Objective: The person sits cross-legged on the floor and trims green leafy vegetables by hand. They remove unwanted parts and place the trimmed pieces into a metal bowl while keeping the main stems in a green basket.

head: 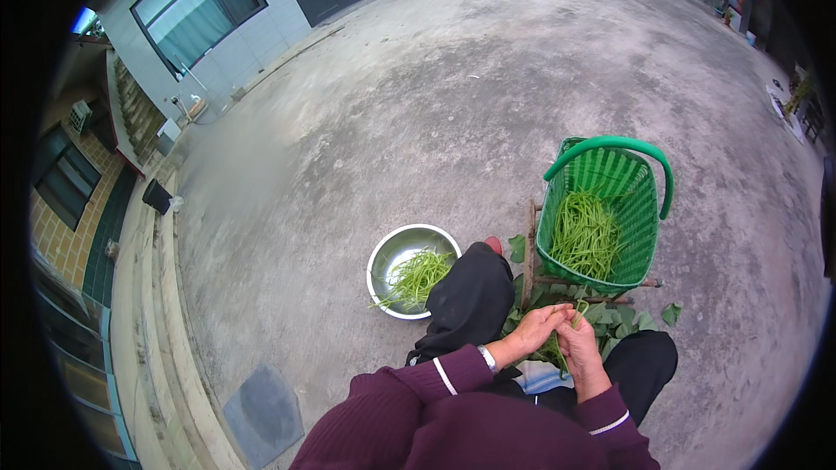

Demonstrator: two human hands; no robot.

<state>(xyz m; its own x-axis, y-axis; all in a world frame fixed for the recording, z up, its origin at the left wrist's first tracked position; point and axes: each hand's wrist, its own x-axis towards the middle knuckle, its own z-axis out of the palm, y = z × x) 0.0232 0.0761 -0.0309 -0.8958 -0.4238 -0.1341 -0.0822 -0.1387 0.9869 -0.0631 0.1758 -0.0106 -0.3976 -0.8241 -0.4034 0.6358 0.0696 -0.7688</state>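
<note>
My left hand (532,331) and my right hand (580,343) meet above my lap, both on thin green stems (579,313) that look like leaf stalks. The stems stick up between the fingertips and hang below my right hand. Just beyond my hands, a green woven plastic basket (643,245) with an arched handle holds a heap of similar stems (586,235). To the left, beside my knee, a stainless steel basin (377,294) contains more stems (418,279). Large green leaves (614,320) lie around and below my hands. A pale striped cloth (541,377) shows under them.
The basket rests on a wooden frame (528,254) on the concrete ground (392,143). A flat grey slab (264,414) lies at the lower left, near low steps (163,339). A black bin (157,196) stands by the steps. A house wall (274,32) rises further off.
</note>
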